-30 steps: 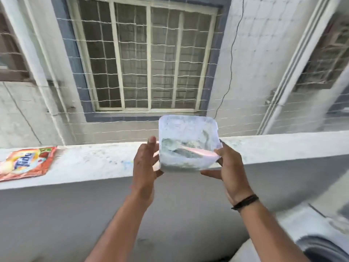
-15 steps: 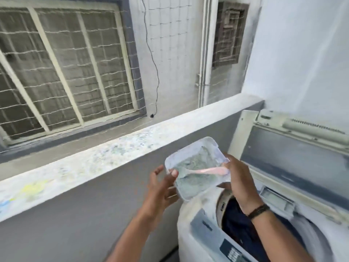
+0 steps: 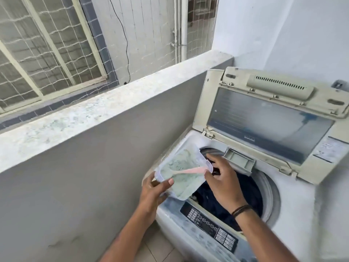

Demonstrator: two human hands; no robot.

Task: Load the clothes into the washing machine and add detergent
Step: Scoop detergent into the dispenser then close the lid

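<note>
A clear plastic tub (image 3: 182,183) of pale detergent powder hangs over the left rim of the washing machine (image 3: 294,210). My left hand (image 3: 154,190) grips its near left corner. My right hand (image 3: 221,176) holds its right edge, where the handle of a pink spoon (image 3: 188,172) lying in the powder ends. Dark clothes (image 3: 243,193) fill the drum under my right wrist. The machine's lid (image 3: 264,118) stands raised at the back.
A grey parapet wall with a pale speckled ledge (image 3: 105,108) runs along the left, close to the machine. A small detergent drawer (image 3: 239,160) sits at the drum's back rim. The control panel (image 3: 209,225) faces me. Floor tiles (image 3: 151,248) show below.
The view has swung right from the ledge and the orange detergent packet to the machine. Both hands have brought the tub down over the drum's left rim.
</note>
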